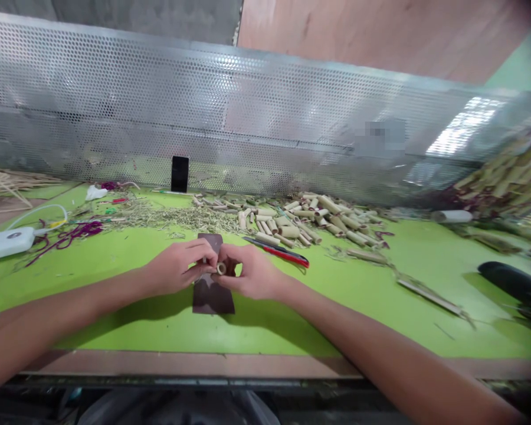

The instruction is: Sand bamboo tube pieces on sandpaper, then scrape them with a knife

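Above the green table [265,330], the left hand [179,268] and the right hand [250,273] are pinching a short bamboo tube [222,268] between them, fingers curled and pressed together, and holding it just over a dark sandpaper sheet [213,300]. A red-handled knife [287,255] is lying just beyond the right hand, beside a heap of bamboo tubes [310,219].

Bamboo tube pile [310,218] mid-workbench [380,319], behind knife [277,252]; sandpaper sheet [212,301] front centre; phone [179,174] upright before perforated metal screen [248,100]; power bank [6,244] far left.
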The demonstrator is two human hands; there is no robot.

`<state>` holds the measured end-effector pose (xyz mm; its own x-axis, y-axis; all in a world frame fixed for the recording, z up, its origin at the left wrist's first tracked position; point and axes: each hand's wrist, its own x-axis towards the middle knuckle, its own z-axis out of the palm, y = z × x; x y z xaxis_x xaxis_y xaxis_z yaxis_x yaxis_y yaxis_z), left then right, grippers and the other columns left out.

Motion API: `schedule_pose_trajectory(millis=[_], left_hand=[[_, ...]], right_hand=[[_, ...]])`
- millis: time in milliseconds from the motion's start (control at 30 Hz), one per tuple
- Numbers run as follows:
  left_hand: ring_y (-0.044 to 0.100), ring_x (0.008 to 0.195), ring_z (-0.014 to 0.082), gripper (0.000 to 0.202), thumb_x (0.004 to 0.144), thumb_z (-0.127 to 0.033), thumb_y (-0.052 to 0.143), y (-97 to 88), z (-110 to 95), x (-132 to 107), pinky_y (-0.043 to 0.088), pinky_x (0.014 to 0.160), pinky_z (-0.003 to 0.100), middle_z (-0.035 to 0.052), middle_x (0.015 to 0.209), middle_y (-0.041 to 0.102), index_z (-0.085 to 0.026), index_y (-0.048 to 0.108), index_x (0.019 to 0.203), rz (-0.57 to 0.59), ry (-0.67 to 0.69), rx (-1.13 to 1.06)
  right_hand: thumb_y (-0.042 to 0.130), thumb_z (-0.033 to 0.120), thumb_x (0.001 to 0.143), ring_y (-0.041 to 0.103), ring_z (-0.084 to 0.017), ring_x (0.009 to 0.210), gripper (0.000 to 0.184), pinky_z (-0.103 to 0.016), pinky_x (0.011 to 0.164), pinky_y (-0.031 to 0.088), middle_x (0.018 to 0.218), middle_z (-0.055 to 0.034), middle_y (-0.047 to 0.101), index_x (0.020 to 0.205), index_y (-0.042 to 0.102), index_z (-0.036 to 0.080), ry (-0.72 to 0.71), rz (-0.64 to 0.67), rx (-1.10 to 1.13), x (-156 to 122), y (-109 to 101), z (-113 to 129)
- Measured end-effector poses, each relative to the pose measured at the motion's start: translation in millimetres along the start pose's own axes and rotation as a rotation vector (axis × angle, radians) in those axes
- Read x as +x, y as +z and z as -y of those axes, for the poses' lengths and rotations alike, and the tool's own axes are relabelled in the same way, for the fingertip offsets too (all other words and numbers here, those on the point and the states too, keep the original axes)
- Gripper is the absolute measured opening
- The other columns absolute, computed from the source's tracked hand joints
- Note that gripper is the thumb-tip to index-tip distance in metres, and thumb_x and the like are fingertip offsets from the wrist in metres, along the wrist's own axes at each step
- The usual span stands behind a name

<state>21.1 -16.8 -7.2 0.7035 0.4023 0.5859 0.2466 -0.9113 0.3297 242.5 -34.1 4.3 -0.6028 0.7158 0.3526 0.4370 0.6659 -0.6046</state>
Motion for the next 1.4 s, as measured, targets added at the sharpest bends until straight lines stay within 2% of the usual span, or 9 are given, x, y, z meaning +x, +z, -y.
schedule_pose_trajectory(millis=[233,367,667,800,933,1033,1133,1267,1400], left_hand=[[0.058,0.070,0.0149,0.023,0.103,-0.031,0.049,-7.1,5.7,1.8,0.048,0.065,0.028,0.0028,0.082,0.063,-0.018,0.061,0.089,-0.059,-0.118,-0.024],[0.058,0.058,0.0124,0.030,0.101,-0.042,0.054,-13.5,16.7,3.3,0.046,0.055,0.025,0.0006,0.073,0.064,-0.017,0.064,0.088,-0.141,-0.306,-0.095],[0.047,0.039,0.0107,0.027,0.098,-0.043,0.056,-44.0,65.6,-5.4,0.032,0.037,0.022,0.0034,0.069,0.069,-0.017,0.062,0.099,-0.323,-0.670,0.006],[0.066,0.065,0.0176,0.023,0.094,-0.030,0.055,-52.1,84.5,-14.1,0.050,0.054,0.028,0.0106,0.102,0.074,-0.016,0.064,0.109,-0.225,-0.622,0.254],[0.069,0.071,0.0240,0.029,0.094,-0.031,0.052,-50.0,88.3,-14.4,0.053,0.063,0.036,0.0097,0.094,0.076,-0.017,0.070,0.113,-0.020,-0.544,0.431],[0.069,0.072,0.0253,0.034,0.096,-0.037,0.050,-43.5,79.5,-10.1,0.054,0.068,0.039,0.0090,0.090,0.076,-0.018,0.071,0.114,0.072,-0.488,0.391],[0.070,0.088,0.0258,0.046,0.096,-0.052,0.052,-33.8,62.8,-7.2,0.056,0.076,0.039,0.0122,0.111,0.074,-0.019,0.066,0.124,0.224,-0.408,0.250],[0.058,0.125,0.0342,0.075,0.086,-0.073,0.060,-19.0,40.3,-7.9,0.051,0.099,0.045,0.0168,0.144,0.056,-0.021,0.055,0.140,0.373,-0.321,0.168],[0.045,0.139,0.0390,0.082,0.086,-0.073,0.059,-11.1,32.5,-8.8,0.040,0.112,0.054,0.0170,0.155,0.044,-0.023,0.045,0.150,0.471,-0.295,0.184]], right_hand=[[0.069,0.025,0.080,0.056,-0.013,0.060,0.014,-0.025,0.056,0.040,0.069,0.0032,0.063,0.084,0.056,0.022,0.001,-0.034,0.009,1.2,-6.1,-8.4],[0.069,0.026,0.083,0.055,-0.014,0.063,0.014,-0.026,0.057,0.039,0.071,0.0027,0.061,0.082,0.055,0.022,0.012,-0.094,0.017,1.9,-11.4,-16.6],[0.068,0.038,0.087,0.049,-0.015,0.061,0.022,-0.027,0.056,0.035,0.066,0.0038,0.054,0.086,0.053,0.022,0.066,-0.114,-0.038,1.6,-14.9,-22.2],[0.068,0.037,0.087,0.050,-0.015,0.061,0.019,-0.027,0.056,0.037,0.068,0.0033,0.055,0.090,0.057,0.022,0.072,-0.111,-0.022,1.7,-14.4,-21.6],[0.069,0.036,0.087,0.053,-0.015,0.063,0.017,-0.027,0.056,0.039,0.072,0.0017,0.059,0.093,0.061,0.021,0.097,-0.099,-0.010,1.8,-14.1,-22.3],[0.069,0.036,0.088,0.057,-0.016,0.065,0.018,-0.028,0.057,0.040,0.075,0.0003,0.062,0.096,0.063,0.021,0.123,-0.066,-0.017,1.9,-14.5,-21.1],[0.070,0.035,0.088,0.059,-0.017,0.067,0.019,-0.029,0.058,0.041,0.075,0.0000,0.063,0.098,0.064,0.021,0.147,-0.044,-0.034,2.6,-15.0,-19.8],[0.071,0.037,0.087,0.060,-0.017,0.070,0.019,-0.029,0.061,0.042,0.081,-0.0013,0.067,0.094,0.063,0.021,0.178,0.005,-0.094,4.1,-13.8,-21.3],[0.070,0.035,0.087,0.064,-0.018,0.079,0.021,-0.030,0.067,0.046,0.095,-0.0033,0.071,0.102,0.065,0.021,0.169,0.123,-0.118,4.8,-11.1,-24.8]])
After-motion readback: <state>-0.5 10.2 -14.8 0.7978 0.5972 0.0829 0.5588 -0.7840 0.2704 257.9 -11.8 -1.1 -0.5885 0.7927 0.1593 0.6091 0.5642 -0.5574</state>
